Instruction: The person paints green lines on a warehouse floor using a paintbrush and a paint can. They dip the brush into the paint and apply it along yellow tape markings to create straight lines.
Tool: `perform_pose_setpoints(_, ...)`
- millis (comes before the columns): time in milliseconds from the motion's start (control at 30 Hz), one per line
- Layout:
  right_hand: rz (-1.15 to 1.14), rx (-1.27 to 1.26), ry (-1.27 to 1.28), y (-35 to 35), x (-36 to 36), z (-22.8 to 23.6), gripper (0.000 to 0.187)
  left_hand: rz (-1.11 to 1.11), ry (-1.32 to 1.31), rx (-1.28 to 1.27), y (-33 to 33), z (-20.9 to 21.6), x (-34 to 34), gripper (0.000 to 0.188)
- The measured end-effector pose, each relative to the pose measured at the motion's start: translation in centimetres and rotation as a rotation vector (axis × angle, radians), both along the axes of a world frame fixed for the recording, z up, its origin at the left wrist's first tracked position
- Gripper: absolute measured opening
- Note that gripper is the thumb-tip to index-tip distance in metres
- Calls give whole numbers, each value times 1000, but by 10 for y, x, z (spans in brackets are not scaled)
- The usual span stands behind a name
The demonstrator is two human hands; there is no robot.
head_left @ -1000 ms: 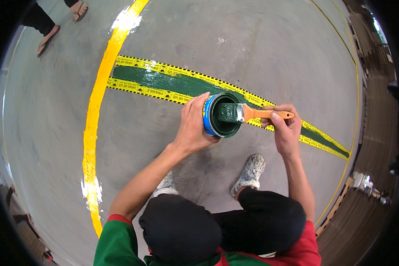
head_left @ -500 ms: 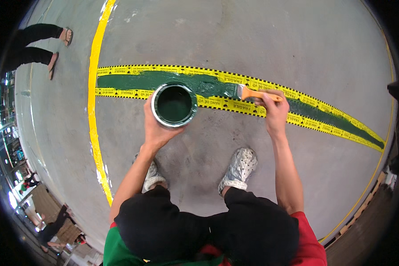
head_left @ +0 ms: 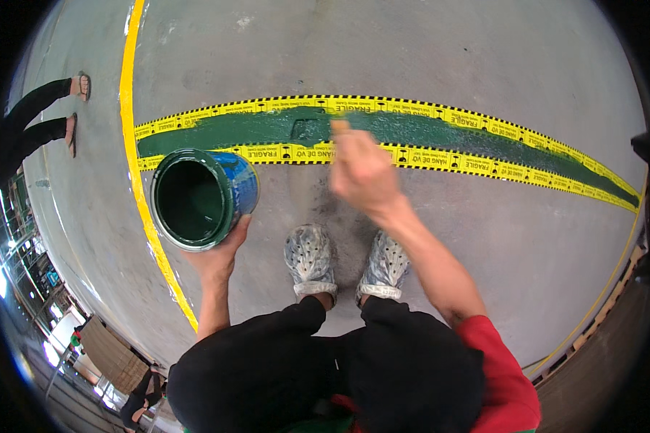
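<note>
My left hand (head_left: 218,261) is wrapped round the lower side of a blue-labelled paint can (head_left: 243,184). Dark green paint coats the inside of the can, and its open mouth is tilted toward me. My right hand (head_left: 368,173) grips a paintbrush (head_left: 340,126) over a green painted stripe (head_left: 217,134) on the floor. The brush is smeared by motion, and most of its handle is hidden in my fingers. Yellow printed tape (head_left: 448,160) with black dashed edges borders the stripe on both sides.
A yellow floor line (head_left: 127,94) crosses the stripe's left end. My feet in mottled white clogs (head_left: 310,256) stand just behind the lower tape. At the left, another person's sandalled feet (head_left: 72,133) are on the grey floor. A wooden pallet edge (head_left: 592,317) lies far right.
The brush and my right hand have moved left along the stripe. My left hand has carried the can left and tilted it. My left foot is now closer to the right one.
</note>
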State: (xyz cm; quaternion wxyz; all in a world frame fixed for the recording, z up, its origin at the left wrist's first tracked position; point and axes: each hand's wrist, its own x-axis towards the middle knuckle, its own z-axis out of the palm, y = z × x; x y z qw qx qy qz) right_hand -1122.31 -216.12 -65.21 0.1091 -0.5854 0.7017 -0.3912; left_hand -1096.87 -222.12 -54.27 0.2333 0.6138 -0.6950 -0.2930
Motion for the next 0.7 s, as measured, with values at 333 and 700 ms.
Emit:
perform_pose_setpoints(333, -445, 106, -71, 87, -117, 14, 12, -81, -81, -13, -3, -1, 6, 93)
perform_pose_setpoints(700, -164, 46, -5, 37, -23, 5, 22, -131, 97, 26, -10, -23, -12, 90)
